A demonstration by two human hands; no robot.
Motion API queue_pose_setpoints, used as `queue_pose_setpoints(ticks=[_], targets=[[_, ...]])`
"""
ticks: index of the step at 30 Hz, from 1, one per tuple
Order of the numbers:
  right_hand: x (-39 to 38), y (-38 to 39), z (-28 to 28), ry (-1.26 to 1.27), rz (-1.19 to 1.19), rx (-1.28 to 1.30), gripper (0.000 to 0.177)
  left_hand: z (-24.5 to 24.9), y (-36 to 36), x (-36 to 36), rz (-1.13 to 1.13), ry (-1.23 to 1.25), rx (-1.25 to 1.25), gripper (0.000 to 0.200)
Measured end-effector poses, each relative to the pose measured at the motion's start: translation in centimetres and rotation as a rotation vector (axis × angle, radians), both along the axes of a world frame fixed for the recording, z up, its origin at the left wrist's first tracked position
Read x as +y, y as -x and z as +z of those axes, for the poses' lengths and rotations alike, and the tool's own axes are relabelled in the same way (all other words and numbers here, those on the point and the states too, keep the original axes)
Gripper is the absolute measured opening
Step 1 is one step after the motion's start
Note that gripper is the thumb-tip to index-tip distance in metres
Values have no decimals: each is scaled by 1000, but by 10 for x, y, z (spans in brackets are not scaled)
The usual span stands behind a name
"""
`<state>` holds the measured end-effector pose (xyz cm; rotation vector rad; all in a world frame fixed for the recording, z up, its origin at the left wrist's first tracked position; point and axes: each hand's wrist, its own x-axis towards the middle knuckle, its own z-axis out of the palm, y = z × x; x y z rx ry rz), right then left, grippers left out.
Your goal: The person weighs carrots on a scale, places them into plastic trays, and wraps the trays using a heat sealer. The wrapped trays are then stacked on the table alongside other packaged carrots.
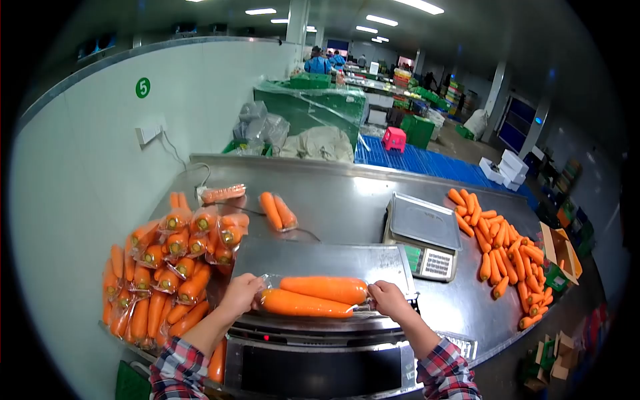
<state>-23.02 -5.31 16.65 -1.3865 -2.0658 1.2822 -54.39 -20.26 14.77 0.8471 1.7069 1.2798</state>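
Up close, from the head view, both hands are set well apart, each clamped on one end of a clear bag of two carrots (pixel 313 297). The left hand (pixel 241 293) closes round the bag's left end, and the right hand (pixel 390 300) pinches its right end. The bag lies across the front edge of a steel machine plate (pixel 320 257), between the hands. Just left of the left hand sits a heap of bagged carrots (pixel 173 267). Beyond the right hand stands a weighing scale (pixel 427 233), and further right lie loose carrots (pixel 507 253).
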Motion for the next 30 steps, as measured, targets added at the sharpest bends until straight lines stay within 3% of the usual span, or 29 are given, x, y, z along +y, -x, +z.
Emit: queue_pose_setpoints(ticks=[2, 4, 7, 8, 9, 11, 13, 15, 17, 19, 21, 22, 23, 24, 25, 27, 29, 30], targets=[[-36, -15, 24, -4, 88, -57, 29, 13, -10, -37, -14, 102, -71, 26], [-68, -28, 35, 167, 122, -128, 30, 28, -22, -72, -54, 270, -80, 27], [-99, -42, 24, 343, 182, -256, 28, 4, -34, -112, -79, 423, 50, 29], [-107, -47, 11, 143, 203, -225, 27, 3, -43, -117, -22, 549, 14, 31], [-117, -53, -9, -45, 222, -194, 27, -16, -47, -129, 67, 504, -11, 29], [-126, -56, -42, -191, 119, 56, 21, -44, -58, -155, 110, 310, -80, 24], [-135, -57, -36, -31, -27, 67, 25, -53, -77, -188, 231, 319, -348, 16], [-137, -62, -50, -52, -11, 85, 28, -52, -99, -216, 357, 338, -607, 14], [-141, -59, -71, -47, -28, 229, 26, -65, -103, -250, 215, 396, -1048, 16], [-145, -45, -73, -18, -48, 288, 19, -50, -116, -251, 72, 495, -902, 32], [-152, -38, -61, 101, 160, 369, 14, -40, -122, -249, 34, 515, -741, 44], [-137, -43, -47, -191, 184, 357, 9, -56, -103, -259, -76, 406, -874, 65], [-112, -51, -44, -188, 10, 445, 5, -43, -105, -250, -118, 297, -843, 68], [-97, -56, -5, 95, -78, 564, 3, -20, -113, -235, -163, 182, -815, 71], [-91, -53, 8, 98, -108, 653, 7, -9, -121, -226, -206, 64, -793, 75], [-84, -41, 9, 399, 37, 655, 12, -17, -105, -220, -409, 89, -803, 68], [-111, -27, 2, 585, 378, 463, 18, -11, -96, -199, -661, 92, -690, 60], [-130, -24, -10, 596, 621, 518, 19, -11, -87, -195, -735, 158, -645, 54]])
